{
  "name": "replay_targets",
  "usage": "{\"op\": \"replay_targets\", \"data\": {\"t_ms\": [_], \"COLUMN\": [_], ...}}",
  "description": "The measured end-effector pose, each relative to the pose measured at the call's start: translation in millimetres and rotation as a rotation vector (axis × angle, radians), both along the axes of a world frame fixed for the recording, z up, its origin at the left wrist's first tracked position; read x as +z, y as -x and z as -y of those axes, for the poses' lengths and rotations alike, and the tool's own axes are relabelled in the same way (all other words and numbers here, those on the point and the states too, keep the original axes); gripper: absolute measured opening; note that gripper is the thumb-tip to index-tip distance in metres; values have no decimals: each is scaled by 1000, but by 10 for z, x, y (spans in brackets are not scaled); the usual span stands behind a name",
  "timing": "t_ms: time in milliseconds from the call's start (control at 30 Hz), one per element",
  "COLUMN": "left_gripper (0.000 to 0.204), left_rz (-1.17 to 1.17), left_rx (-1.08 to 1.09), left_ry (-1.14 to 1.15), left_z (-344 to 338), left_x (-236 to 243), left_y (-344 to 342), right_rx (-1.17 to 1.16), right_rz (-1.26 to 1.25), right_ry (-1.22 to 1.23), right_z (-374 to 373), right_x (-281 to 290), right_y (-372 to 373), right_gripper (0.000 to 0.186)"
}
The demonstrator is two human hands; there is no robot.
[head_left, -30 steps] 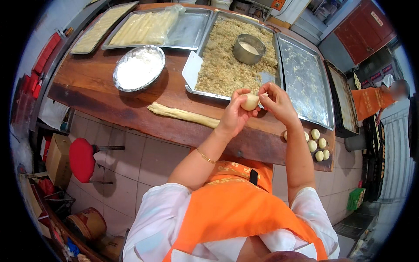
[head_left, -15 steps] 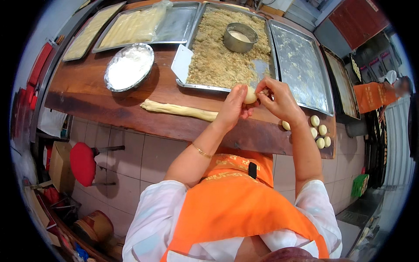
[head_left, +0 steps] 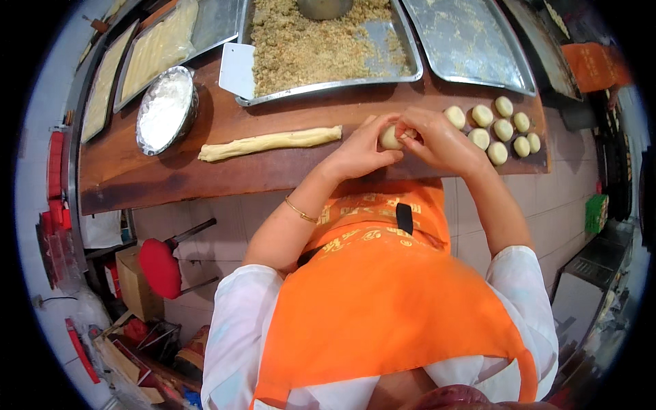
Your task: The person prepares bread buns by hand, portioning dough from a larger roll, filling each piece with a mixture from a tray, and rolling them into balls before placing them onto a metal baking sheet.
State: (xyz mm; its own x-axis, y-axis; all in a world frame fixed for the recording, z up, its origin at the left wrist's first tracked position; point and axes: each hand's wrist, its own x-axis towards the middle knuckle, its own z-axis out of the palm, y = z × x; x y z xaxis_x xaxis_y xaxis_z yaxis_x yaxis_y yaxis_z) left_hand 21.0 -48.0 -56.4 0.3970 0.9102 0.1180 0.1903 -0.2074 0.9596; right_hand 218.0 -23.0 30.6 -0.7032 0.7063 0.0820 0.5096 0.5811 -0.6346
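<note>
Over the front edge of the wooden worktop (head_left: pixel 205 171), your two hands meet around one small pale dough ball (head_left: pixel 389 139). Your left hand (head_left: pixel 361 152) cups it from the left, fingers curled close about it, and your right hand (head_left: pixel 437 140) closes on it from the right, thumb and fingertips pinching at its top. Both hands are narrowed onto the ball, which is only partly visible between them. A thin gold bracelet (head_left: pixel 301 210) sits on your left forearm.

Just to the right of your right hand, a cluster of finished dough balls (head_left: pixel 502 130) lies on the worktop in short rows, close together. To the left of your hands, well apart from them, a long rope of dough (head_left: pixel 270 143) lies along the wood, running roughly parallel to the front edge.

Behind your hands, a large metal tray (head_left: pixel 328 85) holds a crumbly brown filling (head_left: pixel 307 48); a round metal bowl (head_left: pixel 322 7) rests in it at the far edge. A white scraper (head_left: pixel 236 70) leans at the tray's left corner. Further left stands a round tin of white flour (head_left: pixel 166 109), and beyond that are trays with flat pale sheets of dough (head_left: pixel 158 48). To the right of the filling tray sits another, nearly bare metal tray (head_left: pixel 471 44) dusted with crumbs.

You wear an orange apron (head_left: pixel 383 301) over white sleeves. Below the worktop on your left stands a red stool (head_left: pixel 159 268).
</note>
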Motion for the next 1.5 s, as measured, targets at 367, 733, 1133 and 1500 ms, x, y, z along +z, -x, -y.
{"op": "replay_targets", "data": {"t_ms": [367,733,1133,1500], "left_gripper": [48,39,39,43], "left_rz": [-305,-306,-303,-889], "left_rx": [101,29,251,249], "left_ry": [-118,19,-270,-374], "left_z": [90,8,-540,-512], "left_x": [-69,-8,-241,-197], "left_y": [131,177,-55,-350], "right_rx": [-511,-518,-535,-700], "right_rz": [-418,-260,-271,-323], "right_ry": [150,-239,-307,-328], "right_z": [59,288,418,479], "right_x": [-447,-1063,-974,-1055], "right_y": [-93,-157,-11,-311], "right_gripper": [21,40,34,28]}}
